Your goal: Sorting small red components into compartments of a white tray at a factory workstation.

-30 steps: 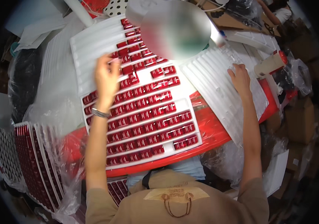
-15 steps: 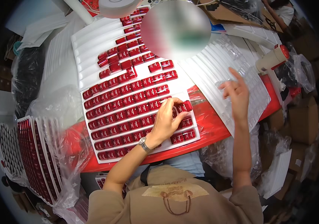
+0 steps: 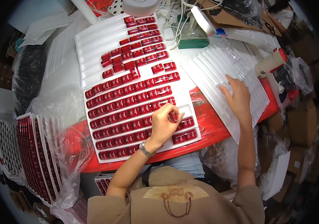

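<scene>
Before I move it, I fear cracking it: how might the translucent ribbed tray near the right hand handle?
The translucent tray looks thin, so probably light and bendy. Its ridges may add stiffness; its shine suggests slipperiness.

White ribbed trays [image 3: 92, 56], glossy red containers [image 3: 131, 99] printed white; red table covering [image 3: 213, 136] at four o'clock; tan T-shirt [image 3: 148, 213] at six; black-dotted white panel [image 3: 116, 7] at eleven.

"What surrounds your near tray [image 3: 188, 111]?"

"A far tray [image 3: 95, 52] behind it, plastic film [image 3: 51, 106] left, other trays [image 3: 208, 74] right."

"Your hands?"

"My left hand [image 3: 164, 123] is over it, my right hand [image 3: 238, 99] to its right."
</scene>
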Tool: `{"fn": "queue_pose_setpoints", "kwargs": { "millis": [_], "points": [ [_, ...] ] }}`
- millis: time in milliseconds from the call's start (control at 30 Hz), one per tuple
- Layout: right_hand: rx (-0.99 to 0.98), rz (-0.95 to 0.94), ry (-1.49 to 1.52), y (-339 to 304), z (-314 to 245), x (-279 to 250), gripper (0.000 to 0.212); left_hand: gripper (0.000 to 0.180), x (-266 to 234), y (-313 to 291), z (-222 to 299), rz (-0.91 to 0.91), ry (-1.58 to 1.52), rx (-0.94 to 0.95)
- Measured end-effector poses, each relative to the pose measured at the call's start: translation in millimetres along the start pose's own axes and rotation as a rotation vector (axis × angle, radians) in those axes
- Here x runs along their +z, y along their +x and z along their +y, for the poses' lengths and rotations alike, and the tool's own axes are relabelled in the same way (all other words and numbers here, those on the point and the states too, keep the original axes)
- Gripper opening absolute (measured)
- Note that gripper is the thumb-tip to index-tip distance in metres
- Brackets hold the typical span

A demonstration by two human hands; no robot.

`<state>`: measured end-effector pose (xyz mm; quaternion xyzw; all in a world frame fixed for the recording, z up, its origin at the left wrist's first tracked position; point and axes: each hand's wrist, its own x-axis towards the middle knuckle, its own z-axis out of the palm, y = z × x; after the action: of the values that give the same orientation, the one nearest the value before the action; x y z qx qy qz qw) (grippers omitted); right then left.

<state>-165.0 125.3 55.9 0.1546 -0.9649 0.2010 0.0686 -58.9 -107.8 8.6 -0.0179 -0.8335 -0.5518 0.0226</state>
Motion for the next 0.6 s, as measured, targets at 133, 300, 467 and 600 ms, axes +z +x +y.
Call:
{"fn": "queue_pose_setpoints", "kwargs": {
  "millis": [133,300,467,600],
  "points": [
    [-0.122,-0.063,-0.328,12.3,49.4,50.4,0.030,0.023,34.9,-3.0,-2.5,0.056,0.568,0.354],
    [-0.020,0.095,0.186,12.0,56.6,34.9,0.022,0.021,38.0,-0.6,-6.5,-0.150,0.772,0.543],
    [0.251,-0.319,1.058,-22.1,-23.1,-4.3,0.014,0.020,23.6,-4.9,-5.9,-0.011,0.419,0.453],
    [0.149,-0.756,1.095,-35.3,-52.3,2.7,0.012,0.036,-1.9,-7.4,2.3,0.031,-0.146,0.527]
  ]
}}
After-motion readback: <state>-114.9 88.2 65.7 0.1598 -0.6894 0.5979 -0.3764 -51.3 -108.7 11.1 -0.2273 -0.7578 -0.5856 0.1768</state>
